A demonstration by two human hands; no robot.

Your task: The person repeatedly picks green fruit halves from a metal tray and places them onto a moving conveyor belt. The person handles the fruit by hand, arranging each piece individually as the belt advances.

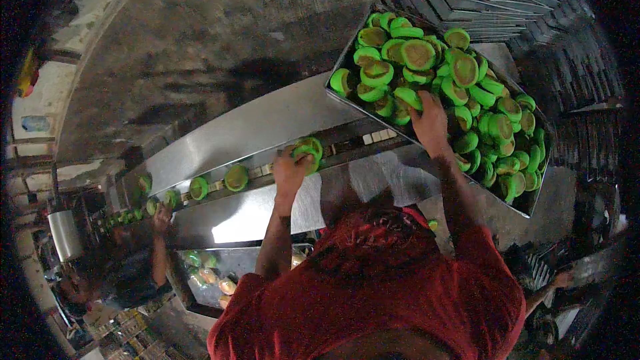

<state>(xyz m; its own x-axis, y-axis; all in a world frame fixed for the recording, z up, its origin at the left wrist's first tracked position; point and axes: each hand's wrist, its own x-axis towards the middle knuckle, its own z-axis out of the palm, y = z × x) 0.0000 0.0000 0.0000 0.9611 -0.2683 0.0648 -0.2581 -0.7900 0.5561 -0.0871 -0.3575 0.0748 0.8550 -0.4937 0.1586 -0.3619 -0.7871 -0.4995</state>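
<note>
My left hand grips a green round bread roll over the narrow conveyor. To the right, my right hand reaches over the near-left rim of a large metal tray. Its fingers are closed around the edge of another green bread roll, partly hiding it. Heaped in the tray are many more rolls, green around the sides with flat brown faces, lying at all angles. Several green rolls sit spaced out in a line on the conveyor to the left of my left hand.
A co-worker's hand is at the rolls farther left on the line. Smooth metal panels flank the conveyor. A tray with wrapped-looking rolls stands below it. Stacked metal trays fill the far right.
</note>
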